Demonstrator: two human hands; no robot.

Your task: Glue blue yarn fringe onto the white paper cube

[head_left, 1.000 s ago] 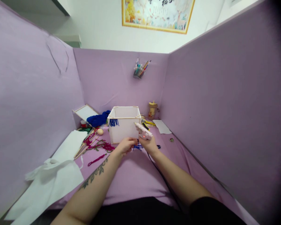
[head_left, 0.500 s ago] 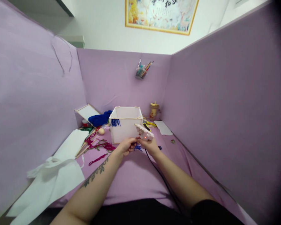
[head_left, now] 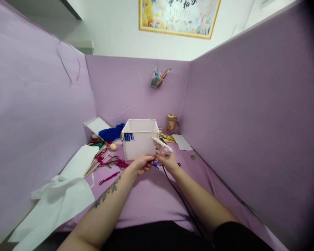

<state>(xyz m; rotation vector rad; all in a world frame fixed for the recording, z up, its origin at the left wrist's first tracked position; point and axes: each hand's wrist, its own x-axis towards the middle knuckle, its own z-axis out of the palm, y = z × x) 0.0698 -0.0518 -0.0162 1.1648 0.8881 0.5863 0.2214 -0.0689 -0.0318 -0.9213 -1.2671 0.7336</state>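
Note:
My right hand (head_left: 167,162) is closed around a pale pink hot glue gun (head_left: 162,146), its nozzle pointing up and to the left and a small red light glowing on its side. Close beside it, my left hand (head_left: 143,164) is closed with its fingertips pinched near the right fingers; strands of blue yarn (head_left: 156,165) show just below the two hands. What exactly sits in the left pinch is too small to make out. Right behind the hands stands an open white box (head_left: 138,146) edged with thin sticks, with a blue yarn fringe (head_left: 128,137) along its upper left front edge.
Left of the box lie blue yarn (head_left: 111,133), magenta yarn (head_left: 108,178), sticks, an egg-shaped object (head_left: 113,146) and white cloth (head_left: 65,195). To the right are yellow-handled pliers (head_left: 169,138), a white sheet (head_left: 182,142) and a brown cup (head_left: 172,122). The glue gun's black cord (head_left: 181,197) runs toward me.
Both hands have shifted very slightly to the right, and the left fingertips now sit closer to the right hand. The glue gun stays in the right hand; the box has not moved.

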